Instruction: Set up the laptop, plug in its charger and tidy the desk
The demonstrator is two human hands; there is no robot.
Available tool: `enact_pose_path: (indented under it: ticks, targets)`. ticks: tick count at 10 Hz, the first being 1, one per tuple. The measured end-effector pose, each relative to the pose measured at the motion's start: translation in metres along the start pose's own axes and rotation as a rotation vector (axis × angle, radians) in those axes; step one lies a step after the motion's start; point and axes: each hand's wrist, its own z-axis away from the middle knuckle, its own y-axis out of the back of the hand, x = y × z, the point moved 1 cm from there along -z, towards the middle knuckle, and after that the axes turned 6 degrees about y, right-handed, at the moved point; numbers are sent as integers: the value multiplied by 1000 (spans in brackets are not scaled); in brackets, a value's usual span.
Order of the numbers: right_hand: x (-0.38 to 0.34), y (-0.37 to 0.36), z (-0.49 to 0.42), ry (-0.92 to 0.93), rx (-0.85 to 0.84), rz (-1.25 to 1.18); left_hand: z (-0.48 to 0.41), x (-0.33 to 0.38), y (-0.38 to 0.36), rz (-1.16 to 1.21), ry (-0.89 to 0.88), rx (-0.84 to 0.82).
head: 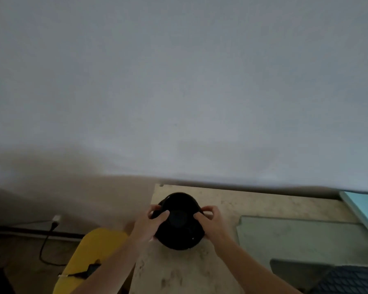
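Note:
Both my hands grip a black round object that looks like a pair of headphones (pixel 180 221), held just above the left end of the pale marbled desk (pixel 263 204). My left hand (pixel 152 222) clasps its left side and my right hand (pixel 209 220) clasps its right side. The open laptop (pixel 348 279), with its dark keyboard showing, sits at the bottom right corner of the desk. A wall socket with a plug in it (pixel 56 220) is low on the wall at left, and a black cable (pixel 45 247) runs down from it to the floor.
A yellow chair or seat (pixel 94 251) stands left of the desk with a dark item (pixel 85 272) lying on it. A light blue flat object (pixel 363 211) rests at the desk's far right. A glass or plastic sheet (pixel 295 236) covers the desk's right half. A bare wall fills the upper view.

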Motion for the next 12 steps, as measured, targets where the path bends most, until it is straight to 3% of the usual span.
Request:
enact_pose_path:
  ticks: [3,6,9,11,12]
  targets:
    - [-5,-28,-91,117,110,121,-89,16,15,16,-71,127]
    - [-3,-33,-126,167,183,177,-119,17,15,76,-75,111]
    - [-7,-34,-129,203,172,181,-121,9,6,44,-144,126]
    - [-12,-29,-98,104,136,24,-98,6,2,155,-86,86]
    - [-15,-20,-68,83,163,2,-61,5,-3,71,-144,106]
